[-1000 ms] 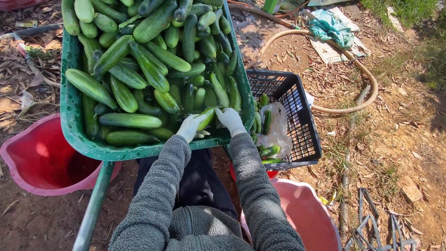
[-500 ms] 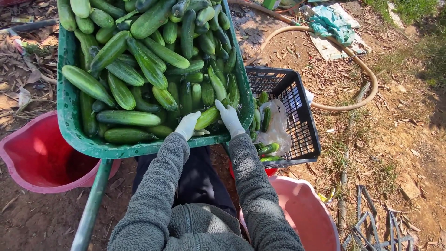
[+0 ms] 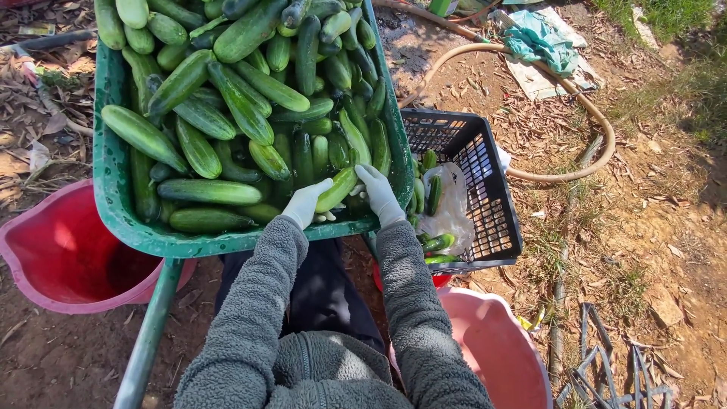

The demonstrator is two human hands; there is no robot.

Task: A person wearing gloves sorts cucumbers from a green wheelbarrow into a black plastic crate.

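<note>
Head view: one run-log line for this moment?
left hand: on cucumber | right hand: on same cucumber | over green wheelbarrow tub of cucumbers | black crate right of it

Bare brown earth fills the right half of the frame, strewn with dry leaves and small stones, in hard sunlight with sharp shadows. A tan hose loops across the upper right, passing a flat board with a crumpled teal cloth on it. Grass edges the upper right corner. Dead leaves lie thick along the left edge. A dark metal frame lies at the lower right, beside a thin pipe running up the ground.
</note>
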